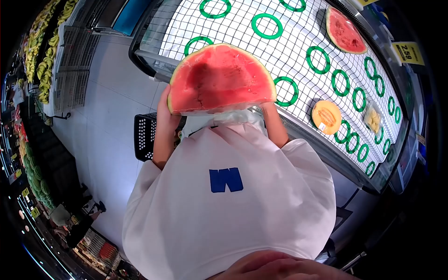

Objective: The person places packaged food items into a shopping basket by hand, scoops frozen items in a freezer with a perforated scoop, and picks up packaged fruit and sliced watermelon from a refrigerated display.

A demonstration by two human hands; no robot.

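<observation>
A large cut half of watermelon (221,79), its red face showing under clear wrap, is held up in front of my chest between both hands. My left hand (168,108) grips its left edge, with the fingers mostly hidden by the fruit. At the right edge my right hand (268,111) supports the lower corner, its fingers also largely out of sight behind the melon. Beyond it lies a display case with a white grid surface (242,35) and green rings (266,26). Another watermelon piece (345,31) rests on the grid, farther right.
A cut orange melon (326,117) and a wrapped yellow fruit pack (373,119) lie on the grid. A black basket (144,136) is left of my body. Bananas (45,70) stand on a rack at far left. A person's leg (94,216) shows at lower left.
</observation>
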